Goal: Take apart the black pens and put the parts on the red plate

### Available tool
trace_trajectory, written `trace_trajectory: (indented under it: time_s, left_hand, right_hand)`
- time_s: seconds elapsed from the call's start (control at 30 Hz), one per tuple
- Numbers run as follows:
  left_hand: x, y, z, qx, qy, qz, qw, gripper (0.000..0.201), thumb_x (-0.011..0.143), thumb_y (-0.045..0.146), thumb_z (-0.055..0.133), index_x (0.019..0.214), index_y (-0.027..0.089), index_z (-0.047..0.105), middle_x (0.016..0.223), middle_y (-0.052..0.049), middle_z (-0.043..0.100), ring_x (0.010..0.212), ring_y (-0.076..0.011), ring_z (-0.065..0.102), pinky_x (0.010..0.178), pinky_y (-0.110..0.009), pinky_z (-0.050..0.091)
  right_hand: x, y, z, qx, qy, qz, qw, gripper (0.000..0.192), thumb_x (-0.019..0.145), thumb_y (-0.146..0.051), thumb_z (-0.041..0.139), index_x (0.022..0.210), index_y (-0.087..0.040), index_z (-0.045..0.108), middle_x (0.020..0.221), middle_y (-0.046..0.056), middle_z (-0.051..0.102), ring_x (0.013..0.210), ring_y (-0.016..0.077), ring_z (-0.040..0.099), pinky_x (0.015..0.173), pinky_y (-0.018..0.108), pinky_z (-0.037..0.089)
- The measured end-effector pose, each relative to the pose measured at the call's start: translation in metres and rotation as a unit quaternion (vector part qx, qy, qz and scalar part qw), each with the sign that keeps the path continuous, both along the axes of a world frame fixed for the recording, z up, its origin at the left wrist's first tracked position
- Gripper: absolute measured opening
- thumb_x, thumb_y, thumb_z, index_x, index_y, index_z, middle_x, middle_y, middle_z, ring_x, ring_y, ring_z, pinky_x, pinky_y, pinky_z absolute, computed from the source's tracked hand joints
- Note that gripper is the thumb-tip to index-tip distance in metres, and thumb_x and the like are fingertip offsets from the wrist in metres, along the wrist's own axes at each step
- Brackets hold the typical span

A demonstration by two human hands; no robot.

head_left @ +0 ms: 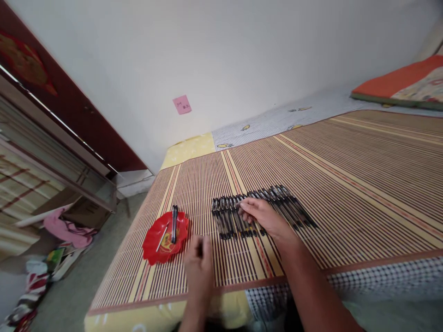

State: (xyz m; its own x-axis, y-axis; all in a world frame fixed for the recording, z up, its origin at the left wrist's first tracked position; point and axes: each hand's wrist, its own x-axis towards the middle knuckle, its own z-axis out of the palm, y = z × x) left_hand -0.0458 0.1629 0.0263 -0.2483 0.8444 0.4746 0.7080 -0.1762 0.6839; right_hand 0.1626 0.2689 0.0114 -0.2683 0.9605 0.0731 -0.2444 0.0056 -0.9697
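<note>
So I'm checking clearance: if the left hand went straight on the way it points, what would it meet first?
Probably nothing but the mat: the left hand points between the red plate and the pens, though depth is unclear.

The left hand (pixel 199 265) sits low and near the body, fingers curled loosely inward, knuckles up, blurred so its grip cannot be told; its forearm runs back toward six o'clock; the right hand (pixel 263 216) reaches farther out toward one o'clock, palm down, fingers pointing to ten o'clock, fingertips pressed down; its bare forearm slants back toward five o'clock.
</note>
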Motion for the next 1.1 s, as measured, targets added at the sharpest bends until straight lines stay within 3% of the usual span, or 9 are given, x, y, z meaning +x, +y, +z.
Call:
trace_trajectory:
  time_s: [0.1, 0.2, 0.3, 0.43, 0.6, 0.83, 1.1]
  left_hand:
    - [0.047, -0.025, -0.029, -0.083, -0.010, -0.145, 0.986, 0.037, 0.097, 0.031, 0.045, 0.062, 0.023, 0.036, 0.055, 0.005, 0.040, 0.052, -0.0119, 0.043, 0.052, -0.023, 0.031]
    - [0.065, -0.036, -0.049, -0.108, 0.036, -0.205, 0.972, 0.034, 0.094, 0.026, 0.047, 0.063, 0.022, 0.037, 0.058, 0.004, 0.041, 0.055, -0.0118, 0.044, 0.055, -0.025, 0.029]
    - [0.055, -0.029, -0.050, -0.118, 0.032, -0.166, 0.979, 0.035, 0.095, 0.030, 0.047, 0.062, 0.023, 0.037, 0.058, 0.004, 0.040, 0.055, -0.0128, 0.043, 0.055, -0.025, 0.029]
    - [0.024, 0.001, -0.036, -0.149, 0.000, -0.063, 0.987, 0.028, 0.093, 0.041, 0.051, 0.072, 0.023, 0.048, 0.062, 0.002, 0.052, 0.059, -0.0167, 0.051, 0.057, -0.026, 0.035]
    - [-0.003, 0.043, -0.025, -0.187, 0.067, 0.014, 0.980, 0.017, 0.088, 0.036, 0.059, 0.081, 0.022, 0.052, 0.071, -0.002, 0.062, 0.065, -0.0207, 0.060, 0.060, -0.028, 0.039]
    - [-0.002, 0.073, -0.030, -0.246, 0.116, 0.032, 0.962, 0.013, 0.088, 0.024, 0.064, 0.097, 0.018, 0.058, 0.091, -0.009, 0.072, 0.084, -0.0228, 0.069, 0.071, -0.028, 0.043]
    - [-0.001, 0.075, -0.028, -0.254, 0.158, 0.067, 0.952, 0.017, 0.086, 0.019, 0.060, 0.103, 0.017, 0.058, 0.098, -0.012, 0.073, 0.091, -0.0240, 0.069, 0.074, -0.029, 0.044]
  right_hand:
    - [0.001, 0.000, -0.002, -0.004, -0.004, -0.012, 1.000, 0.034, 0.079, -0.053, 0.070, 0.083, -0.020, 0.066, 0.075, 0.002, 0.066, 0.061, 0.0124, 0.058, 0.054, 0.025, 0.041]
    - [0.003, 0.001, -0.003, -0.002, -0.007, -0.020, 1.000, 0.034, 0.079, -0.054, 0.070, 0.084, -0.020, 0.067, 0.074, 0.002, 0.067, 0.061, 0.0125, 0.058, 0.052, 0.025, 0.041]
    - [0.004, 0.003, -0.003, -0.002, -0.006, -0.027, 1.000, 0.035, 0.079, -0.054, 0.070, 0.084, -0.019, 0.067, 0.074, 0.002, 0.066, 0.060, 0.0120, 0.058, 0.051, 0.024, 0.041]
    - [0.006, 0.001, 0.000, -0.001, -0.018, -0.030, 0.999, 0.034, 0.082, -0.053, 0.068, 0.085, -0.019, 0.066, 0.073, 0.001, 0.066, 0.059, 0.0116, 0.057, 0.053, 0.025, 0.042]
    - [0.010, -0.001, 0.000, -0.002, -0.053, -0.018, 0.998, 0.032, 0.088, -0.051, 0.062, 0.088, -0.020, 0.067, 0.074, 0.001, 0.066, 0.062, 0.0120, 0.058, 0.059, 0.027, 0.046]
    - [0.009, 0.002, -0.001, 0.010, -0.031, -0.041, 0.999, 0.032, 0.085, -0.051, 0.065, 0.086, -0.019, 0.067, 0.076, 0.002, 0.067, 0.060, 0.0120, 0.059, 0.055, 0.026, 0.045]
    - [0.007, 0.002, -0.002, 0.011, -0.038, -0.046, 0.998, 0.032, 0.084, -0.051, 0.066, 0.084, -0.019, 0.067, 0.076, 0.002, 0.067, 0.059, 0.0116, 0.058, 0.054, 0.025, 0.045]
